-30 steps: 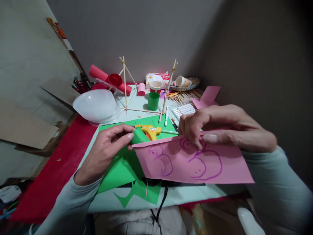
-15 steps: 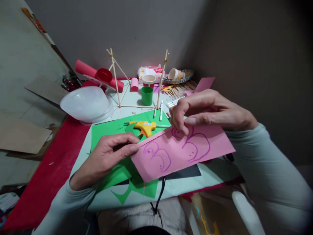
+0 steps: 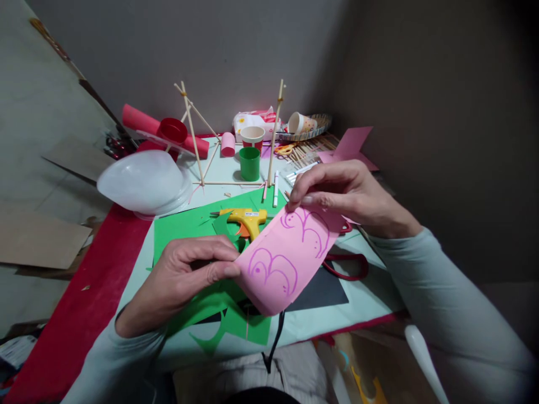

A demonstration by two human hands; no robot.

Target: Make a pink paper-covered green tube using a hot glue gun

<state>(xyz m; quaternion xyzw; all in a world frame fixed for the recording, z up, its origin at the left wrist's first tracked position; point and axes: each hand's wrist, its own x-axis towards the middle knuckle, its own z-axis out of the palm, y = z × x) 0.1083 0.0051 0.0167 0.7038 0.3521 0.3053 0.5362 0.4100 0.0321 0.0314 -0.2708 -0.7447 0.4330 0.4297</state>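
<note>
The right hand partly hides the far right end of the pink paper and pinches its far edge; the left hand pinches its left corner; it hangs above the counter, long axis slanting near left to far right

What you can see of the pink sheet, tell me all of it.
The pink sheet is paper or thin card by its look, with two curvy purple line drawings, dots included. It bows rather than lies flat, slanting above the table. The left hand pinches its left edge, the right hand its upper end.
</note>
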